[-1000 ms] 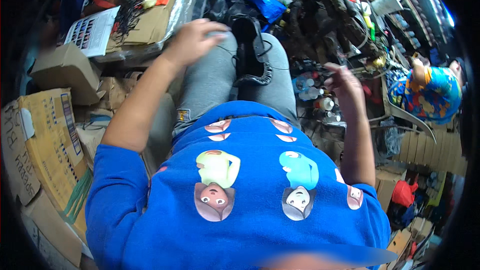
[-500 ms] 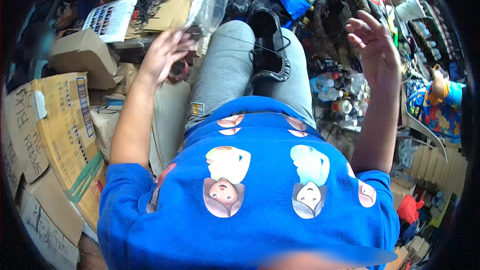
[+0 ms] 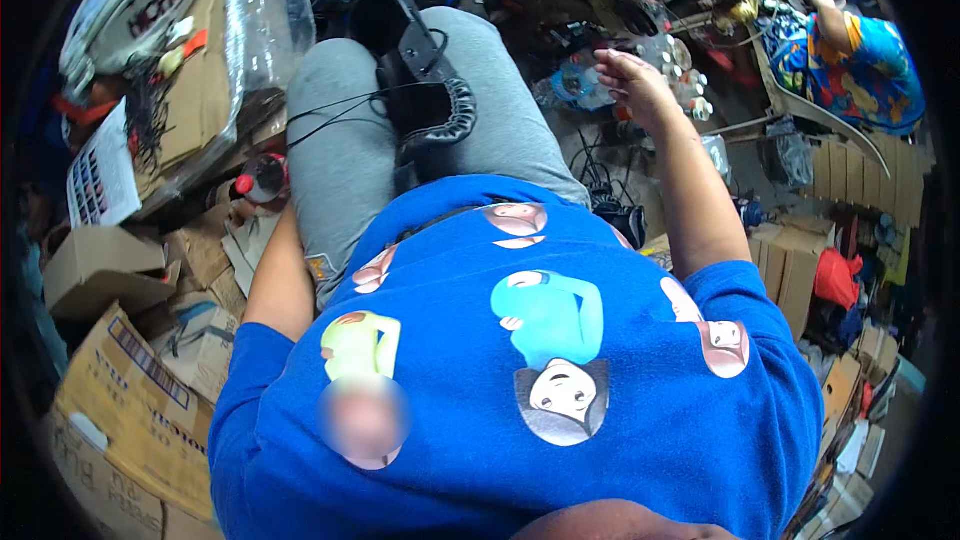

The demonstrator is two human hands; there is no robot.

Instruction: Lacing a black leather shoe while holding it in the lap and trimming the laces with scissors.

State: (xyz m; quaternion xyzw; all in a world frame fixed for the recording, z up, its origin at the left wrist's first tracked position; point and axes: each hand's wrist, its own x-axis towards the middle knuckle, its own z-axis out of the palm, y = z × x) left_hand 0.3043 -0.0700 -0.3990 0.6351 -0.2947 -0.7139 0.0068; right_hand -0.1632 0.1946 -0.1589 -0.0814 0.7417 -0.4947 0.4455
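Left hand has dropped behind the thigh (image 3: pixel 338 165) (can't tell its grip), right hand (image 3: pixel 637 85) apart and uncurled.

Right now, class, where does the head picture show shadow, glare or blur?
In the head view, black fills the fisheye corners; pale glare streaks the clear plastic; the inside of the black shoe is dark; a blurred patch marks the blue shirt.

Black open-topped shoe (image 3: pixel 422 52) on grey-trousered thighs (image 3: pixel 505 95); yellow-brown rectangular cardboard carton (image 3: pixel 130 380) left; clear cylindrical plastic bottles (image 3: pixel 690 88) right.
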